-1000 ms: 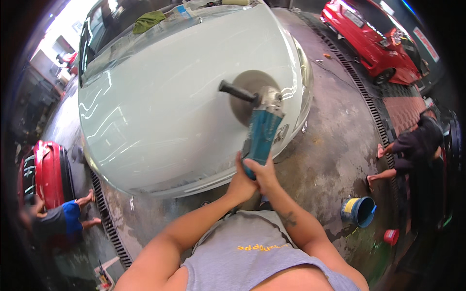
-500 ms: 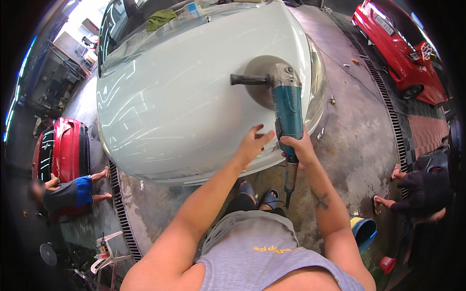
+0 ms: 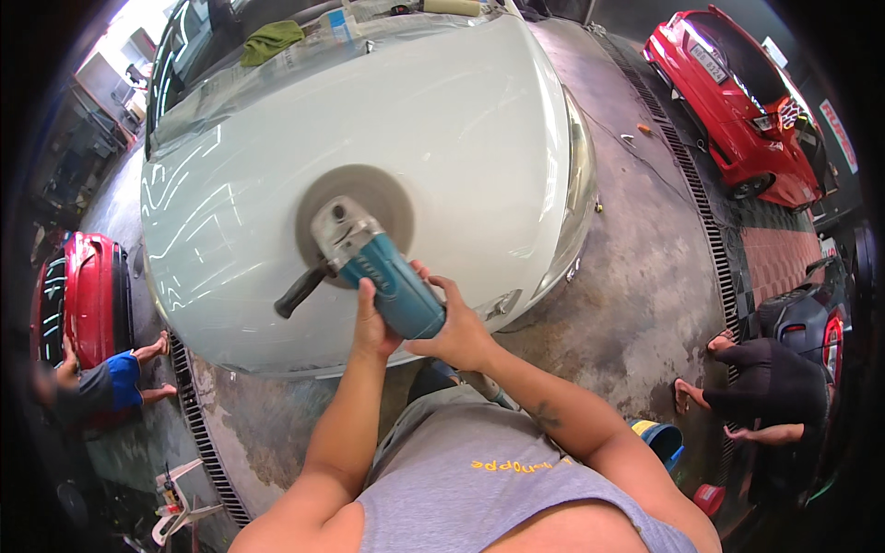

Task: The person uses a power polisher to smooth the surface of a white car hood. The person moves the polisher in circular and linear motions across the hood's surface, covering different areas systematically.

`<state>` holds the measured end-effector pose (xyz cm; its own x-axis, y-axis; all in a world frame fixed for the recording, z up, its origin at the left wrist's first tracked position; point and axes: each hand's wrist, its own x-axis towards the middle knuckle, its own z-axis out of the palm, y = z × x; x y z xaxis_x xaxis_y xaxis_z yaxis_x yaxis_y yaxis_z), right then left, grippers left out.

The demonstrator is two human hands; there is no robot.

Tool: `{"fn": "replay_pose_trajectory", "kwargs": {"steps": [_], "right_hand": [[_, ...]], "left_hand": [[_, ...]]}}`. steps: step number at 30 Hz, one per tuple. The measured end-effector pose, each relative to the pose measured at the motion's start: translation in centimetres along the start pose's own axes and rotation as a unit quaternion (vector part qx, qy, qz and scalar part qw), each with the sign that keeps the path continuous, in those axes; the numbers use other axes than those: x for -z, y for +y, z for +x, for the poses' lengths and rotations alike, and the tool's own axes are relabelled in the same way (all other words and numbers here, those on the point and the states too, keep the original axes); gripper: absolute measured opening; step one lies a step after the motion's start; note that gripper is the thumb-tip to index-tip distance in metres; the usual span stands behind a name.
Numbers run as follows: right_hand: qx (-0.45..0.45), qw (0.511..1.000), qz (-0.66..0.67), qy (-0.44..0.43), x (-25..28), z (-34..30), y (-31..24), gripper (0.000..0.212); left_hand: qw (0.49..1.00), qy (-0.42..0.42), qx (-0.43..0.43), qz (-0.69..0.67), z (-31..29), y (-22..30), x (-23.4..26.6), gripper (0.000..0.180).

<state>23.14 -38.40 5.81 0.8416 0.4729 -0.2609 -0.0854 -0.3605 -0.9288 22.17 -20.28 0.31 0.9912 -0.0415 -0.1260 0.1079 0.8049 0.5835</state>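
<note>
Head view, the one feed I have, and here's the action: both of the wearer's bare hands are on the teal polisher (image 3: 396, 290), and it sits over the white hood (image 3: 479, 157), left of the headlight (image 3: 573, 207). The left hand (image 3: 373, 332) is wrapped on the near left side of the housing, thumb up along the flank; I can't make out the fingers underneath. The right hand (image 3: 456, 327) closes on the rear right, fingers curled over the casing, the two hands nearly meeting at the tool's back end. Out front, the silver head tilts toward the upper left, and the grey round pad (image 3: 392, 207) looks flat against the paint, its surface blurred. The black side handle (image 3: 300, 293) juts out low and left, neither hand on it.

Up at the windshield, a green cloth (image 3: 270, 42) lies on the covering sheets (image 3: 309, 61). Over on my left, a person in blue shorts (image 3: 124, 381) is beside a red car (image 3: 88, 290); on the right, another in dark clothes (image 3: 774, 387) bends by a dark car (image 3: 797, 313). A second red car (image 3: 737, 120) stands upper right, beyond the drain grate (image 3: 691, 175). Lower right: blue bucket (image 3: 659, 444), small red tub (image 3: 708, 499) near it.
</note>
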Motion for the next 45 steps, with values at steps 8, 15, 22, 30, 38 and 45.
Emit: {"fn": "replay_pose_trajectory", "kwargs": {"steps": [8, 15, 22, 30, 38, 45], "right_hand": [[-0.080, 0.982, 0.142, -0.092, 5.9, -4.0, 4.0, 0.107], [-0.079, 0.962, 0.251, 0.073, 14.0, -6.4, 8.2, 0.068], [-0.080, 0.944, 0.311, 0.078, 21.8, -1.8, 4.4, 0.037], [-0.086, 0.925, 0.360, 0.087, 25.5, 7.6, -1.5, 0.040], [-0.095, 0.945, 0.312, 0.018, 20.2, 9.0, -4.1, 0.038], [-0.084, 0.972, 0.203, -0.083, 12.3, 8.6, -5.6, 0.064]], "left_hand": [[0.998, -0.017, 0.052, 0.013, 4.4, -1.7, -3.2, 0.097], [0.982, -0.052, 0.177, 0.032, 14.1, -10.2, -12.2, 0.064], [0.977, -0.101, 0.180, 0.057, 23.7, -10.4, -18.7, 0.053], [0.982, -0.090, 0.149, 0.079, 34.9, -5.1, -22.0, 0.059], [0.994, -0.053, 0.081, 0.051, 30.2, 0.9, -16.8, 0.060], [1.000, 0.001, 0.006, 0.002, 20.0, 6.0, -9.1, 0.061]]}}
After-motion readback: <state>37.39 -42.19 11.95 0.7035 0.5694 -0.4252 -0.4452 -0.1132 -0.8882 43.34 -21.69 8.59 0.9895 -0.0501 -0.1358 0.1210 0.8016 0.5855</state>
